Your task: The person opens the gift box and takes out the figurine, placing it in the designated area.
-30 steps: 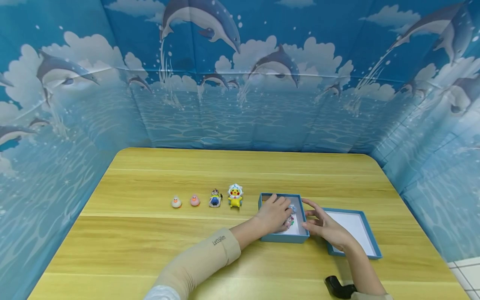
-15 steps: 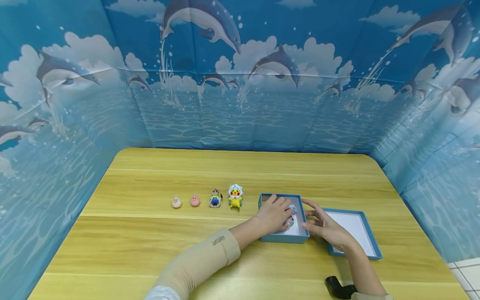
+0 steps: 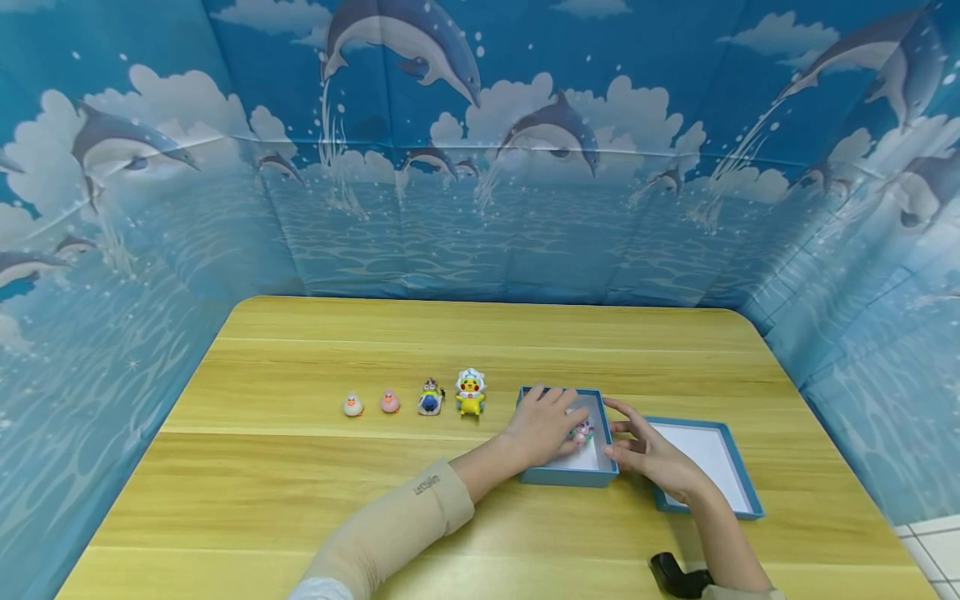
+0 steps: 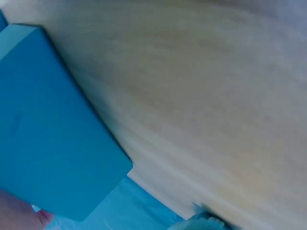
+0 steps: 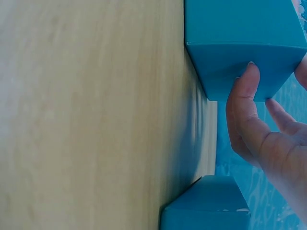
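My left hand reaches over the rim into an open blue box with a white inside. Its fingers are spread, and a small pink figurine with a touch of green shows beside the thumb and index finger. The palm hides the left part of the box. My right hand rests its fingertips against the box's right wall; in the right wrist view a fingertip lies flat on that wall. The left wrist view has mostly the box's outer side.
Left of the box stand a white duck, a pink duck, a Minion figurine and a Pikachu figurine in a row. A box lid lies inside-up at right. A black curved object sits near the right forearm.
My left hand has shifted slightly left and away from me, its fingers a little further apart. The pink figurine shows in a different position beside it. The right hand stays put.
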`<state>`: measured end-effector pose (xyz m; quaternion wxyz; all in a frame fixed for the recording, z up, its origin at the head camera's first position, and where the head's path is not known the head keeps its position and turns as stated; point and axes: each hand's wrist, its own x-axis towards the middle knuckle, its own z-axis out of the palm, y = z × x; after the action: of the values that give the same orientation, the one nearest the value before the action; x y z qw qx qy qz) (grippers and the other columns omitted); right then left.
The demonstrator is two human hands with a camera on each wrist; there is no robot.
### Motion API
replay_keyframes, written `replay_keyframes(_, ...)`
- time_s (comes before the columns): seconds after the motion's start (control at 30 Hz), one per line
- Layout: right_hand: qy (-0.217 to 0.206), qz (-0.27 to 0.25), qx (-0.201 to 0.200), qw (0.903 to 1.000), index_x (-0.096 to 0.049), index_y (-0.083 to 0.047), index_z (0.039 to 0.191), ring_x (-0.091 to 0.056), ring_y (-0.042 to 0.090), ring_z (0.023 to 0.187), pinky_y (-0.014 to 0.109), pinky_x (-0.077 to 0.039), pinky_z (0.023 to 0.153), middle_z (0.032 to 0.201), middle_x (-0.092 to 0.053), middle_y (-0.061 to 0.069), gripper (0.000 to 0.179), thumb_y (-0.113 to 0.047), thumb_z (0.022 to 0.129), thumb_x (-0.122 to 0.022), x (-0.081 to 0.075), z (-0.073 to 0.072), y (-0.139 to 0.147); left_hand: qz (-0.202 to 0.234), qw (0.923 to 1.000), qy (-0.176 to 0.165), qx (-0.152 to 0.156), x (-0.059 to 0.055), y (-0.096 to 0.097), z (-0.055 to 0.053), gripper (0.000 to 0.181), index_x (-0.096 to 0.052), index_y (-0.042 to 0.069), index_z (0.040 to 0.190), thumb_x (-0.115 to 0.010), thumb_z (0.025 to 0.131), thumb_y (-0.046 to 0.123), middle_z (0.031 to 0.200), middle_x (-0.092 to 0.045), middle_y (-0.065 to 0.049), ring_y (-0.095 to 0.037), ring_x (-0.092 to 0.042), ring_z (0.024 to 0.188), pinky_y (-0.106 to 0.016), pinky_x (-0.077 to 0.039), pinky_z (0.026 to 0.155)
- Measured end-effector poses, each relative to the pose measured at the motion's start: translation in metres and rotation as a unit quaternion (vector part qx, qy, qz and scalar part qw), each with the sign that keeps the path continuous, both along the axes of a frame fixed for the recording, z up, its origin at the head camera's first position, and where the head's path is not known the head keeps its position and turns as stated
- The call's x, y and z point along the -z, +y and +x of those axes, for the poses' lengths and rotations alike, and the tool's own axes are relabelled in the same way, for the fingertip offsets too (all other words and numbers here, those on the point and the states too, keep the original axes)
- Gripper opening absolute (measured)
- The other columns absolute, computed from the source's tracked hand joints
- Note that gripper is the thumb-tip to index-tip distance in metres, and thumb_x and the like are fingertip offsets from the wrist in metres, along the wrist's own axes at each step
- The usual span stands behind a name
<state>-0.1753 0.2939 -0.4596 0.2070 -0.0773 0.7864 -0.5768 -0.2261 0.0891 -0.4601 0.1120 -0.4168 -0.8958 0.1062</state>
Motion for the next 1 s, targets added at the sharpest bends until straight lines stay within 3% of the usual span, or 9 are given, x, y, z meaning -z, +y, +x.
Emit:
replay_keyframes(0.3, -0.009, 0.006, 0.003, 0.9999, -0.008, -0.015, 0.146, -0.043, 0.039, 0.112, 0.037, -0.046, 0.08, 0.134, -0.022, 0.03, 0.071, -0.014, 0.092, -0.055, -0.001, 0.0, 0.0, 0.024, 0.9974, -0.049, -0.048, -0.018, -0.016, 0.003, 0.052, -0.038, 0.033, 0.135, -0.035, 0.091, 0.059, 0.133, -0.039, 0.004, -0.014, -0.037, 0.122, -0.04, -0.029, 0.104)
replay_keyframes(0.43, -0.013, 0.008, 0.007, 0.9999, -0.009, -0.016, 0.146, -0.043, 0.037, 0.11, 0.035, -0.046, 0.079, 0.133, -0.022, 0.03, 0.071, -0.014, 0.092, -0.055, -0.001, -0.001, 0.0, 0.025, 0.9971, -0.039, -0.06, -0.022, -0.028, 0.005, 0.052, -0.038, 0.033, 0.136, -0.032, 0.091, 0.06, 0.131, -0.04, 0.003, -0.014, -0.038, 0.118, -0.039, -0.031, 0.101)
replay_keyframes(0.63, -0.01, 0.005, 0.005, 0.9999, -0.009, -0.014, 0.146, -0.043, 0.036, 0.109, 0.034, -0.047, 0.077, 0.133, -0.021, 0.029, 0.072, -0.013, 0.091, -0.056, 0.0, -0.001, 0.001, 0.033, 0.9968, -0.017, -0.071, -0.023, -0.047, 0.01, 0.054, -0.04, 0.032, 0.135, -0.032, 0.091, 0.06, 0.128, -0.041, 0.001, -0.016, -0.039, 0.117, -0.04, -0.031, 0.099)
replay_keyframes(1.0, -0.005, 0.004, -0.002, 1.0, -0.009, -0.014, 0.146, -0.043, 0.035, 0.108, 0.034, -0.047, 0.077, 0.132, -0.022, 0.029, 0.072, -0.013, 0.091, -0.056, -0.001, 0.0, 0.001, 0.05, 0.9934, -0.025, -0.101, -0.016, -0.077, 0.023, 0.054, -0.039, 0.024, 0.133, -0.033, 0.092, 0.058, 0.123, -0.044, -0.001, -0.018, -0.042, 0.113, -0.04, -0.035, 0.096)
